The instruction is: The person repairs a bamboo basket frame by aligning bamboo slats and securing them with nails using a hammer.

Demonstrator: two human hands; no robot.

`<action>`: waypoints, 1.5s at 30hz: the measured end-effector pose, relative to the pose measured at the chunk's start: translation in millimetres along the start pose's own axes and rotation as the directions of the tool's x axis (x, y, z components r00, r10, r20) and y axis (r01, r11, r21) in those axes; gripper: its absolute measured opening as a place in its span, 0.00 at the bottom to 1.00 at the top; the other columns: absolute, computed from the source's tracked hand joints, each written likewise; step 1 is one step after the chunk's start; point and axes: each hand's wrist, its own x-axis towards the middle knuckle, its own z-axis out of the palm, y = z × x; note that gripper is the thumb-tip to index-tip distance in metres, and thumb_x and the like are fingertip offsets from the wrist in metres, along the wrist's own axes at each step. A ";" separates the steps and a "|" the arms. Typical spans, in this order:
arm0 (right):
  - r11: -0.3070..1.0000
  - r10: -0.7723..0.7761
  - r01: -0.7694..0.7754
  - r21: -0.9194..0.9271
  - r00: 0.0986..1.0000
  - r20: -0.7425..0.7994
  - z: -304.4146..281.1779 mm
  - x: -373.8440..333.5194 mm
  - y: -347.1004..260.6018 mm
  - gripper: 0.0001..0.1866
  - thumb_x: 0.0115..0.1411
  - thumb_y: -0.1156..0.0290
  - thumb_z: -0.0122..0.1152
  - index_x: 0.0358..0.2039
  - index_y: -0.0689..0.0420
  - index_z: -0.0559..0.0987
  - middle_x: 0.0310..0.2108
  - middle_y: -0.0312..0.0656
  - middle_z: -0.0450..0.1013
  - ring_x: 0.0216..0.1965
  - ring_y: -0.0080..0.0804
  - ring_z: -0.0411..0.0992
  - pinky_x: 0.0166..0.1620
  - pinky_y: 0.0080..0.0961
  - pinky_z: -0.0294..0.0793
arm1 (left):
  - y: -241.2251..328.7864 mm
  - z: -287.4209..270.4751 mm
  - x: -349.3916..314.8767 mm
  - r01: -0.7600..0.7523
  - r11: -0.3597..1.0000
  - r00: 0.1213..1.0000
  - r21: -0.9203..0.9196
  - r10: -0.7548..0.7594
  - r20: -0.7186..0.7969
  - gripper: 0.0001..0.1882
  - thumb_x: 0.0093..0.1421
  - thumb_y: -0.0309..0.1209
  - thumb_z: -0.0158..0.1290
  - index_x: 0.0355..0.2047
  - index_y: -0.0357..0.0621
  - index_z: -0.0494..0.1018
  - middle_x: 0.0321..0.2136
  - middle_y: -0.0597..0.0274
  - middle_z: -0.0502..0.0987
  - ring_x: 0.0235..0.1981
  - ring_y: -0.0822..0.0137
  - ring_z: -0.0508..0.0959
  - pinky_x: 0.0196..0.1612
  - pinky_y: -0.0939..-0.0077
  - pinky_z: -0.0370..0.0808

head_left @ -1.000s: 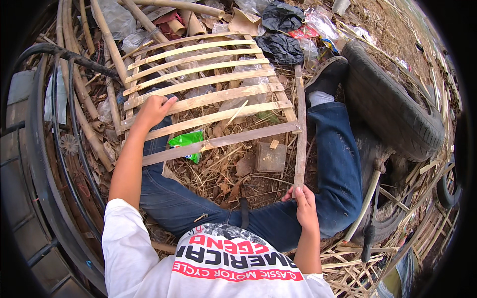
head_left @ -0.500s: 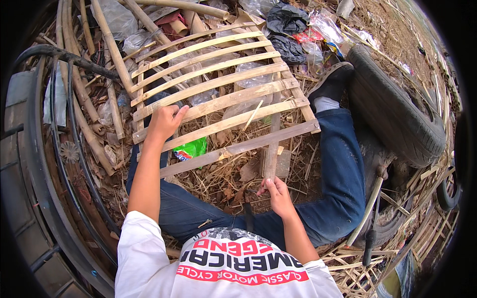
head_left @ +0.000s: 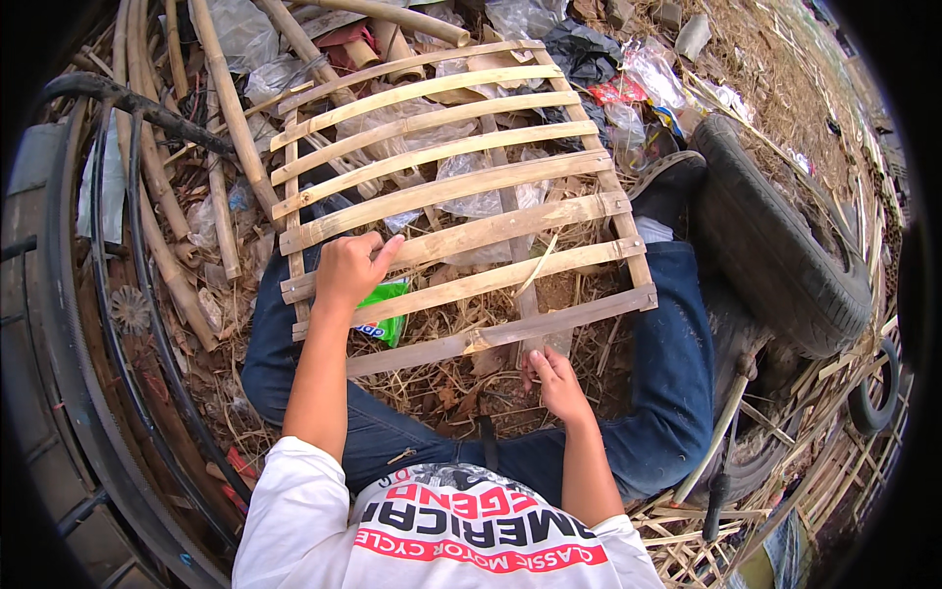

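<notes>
A slatted bamboo panel (head_left: 510, 224) lies across my legs, its several cross slats nailed to a side strip at each edge. My left hand (head_left: 353, 270) is closed around a slat near the panel's left edge, thumb along the top; the curled fingertips are hidden. Under the slats runs a loose-looking bamboo strip (head_left: 526, 299), lengthwise through the middle. Its near end sticks out past the nearest slat, and my right hand (head_left: 557, 385) pinches it there. A thin sliver of bamboo (head_left: 537, 265) rests slantwise over two slats.
Black metal tubing (head_left: 137, 108) curves along the left, beside long bamboo poles (head_left: 224, 98). At right an old tyre (head_left: 785, 236) leans by my shoe (head_left: 669, 187). Plastic bags (head_left: 579, 51) and dry straw litter the ground. A green wrapper (head_left: 385, 319) lies below the panel.
The panel has shifted right and toward me, my left hand moving with it. The middle strip now juts out less past the nearest slat, with my right hand closer to that slat.
</notes>
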 end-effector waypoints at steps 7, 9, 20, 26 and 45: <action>0.996 0.013 -0.015 0.086 1.000 0.024 -19.8 38.0 3.4 0.14 0.69 0.65 0.46 0.32 0.61 0.72 0.24 0.35 0.66 0.25 0.23 0.66 0.30 0.22 0.68 | -4.5 20.0 -10.1 0.004 0.997 0.998 0.071 -0.008 0.058 0.24 0.59 0.45 0.57 0.14 0.41 0.72 0.11 0.47 0.70 0.17 0.46 0.74 0.22 0.57 0.71; 0.992 0.098 -0.098 0.074 0.995 0.015 -19.1 38.9 14.5 0.14 0.69 0.65 0.46 0.33 0.62 0.72 0.25 0.36 0.67 0.25 0.24 0.66 0.31 0.22 0.69 | -6.8 22.1 -17.6 0.004 0.996 0.995 0.087 -0.013 0.094 0.24 0.59 0.46 0.57 0.14 0.41 0.72 0.12 0.48 0.71 0.18 0.46 0.75 0.23 0.57 0.71; 0.963 0.175 -0.119 0.244 0.959 -0.224 3.9 30.9 37.9 0.08 0.65 0.75 0.52 0.39 0.67 0.71 0.29 0.44 0.72 0.27 0.29 0.74 0.31 0.29 0.80 | -15.5 33.1 -26.2 -0.005 0.993 0.995 0.117 -0.006 0.096 0.25 0.59 0.47 0.56 0.14 0.41 0.72 0.12 0.48 0.73 0.17 0.48 0.75 0.22 0.57 0.72; 0.887 0.221 -0.131 0.443 0.962 -0.159 5.9 21.3 38.9 0.09 0.64 0.76 0.52 0.41 0.68 0.70 0.34 0.48 0.74 0.32 0.36 0.77 0.37 0.32 0.81 | -18.2 24.2 -30.1 0.000 0.989 0.993 0.146 -0.017 0.116 0.25 0.59 0.47 0.56 0.14 0.41 0.72 0.12 0.48 0.72 0.17 0.47 0.75 0.22 0.57 0.72; 0.735 0.346 -0.101 0.670 0.906 -0.243 13.3 18.2 40.3 0.14 0.68 0.65 0.51 0.43 0.65 0.67 0.34 0.48 0.72 0.34 0.37 0.77 0.36 0.32 0.81 | -8.4 35.8 -46.9 0.115 0.980 0.962 0.163 -0.151 0.228 0.27 0.61 0.50 0.52 0.14 0.41 0.72 0.14 0.47 0.73 0.19 0.45 0.76 0.25 0.54 0.72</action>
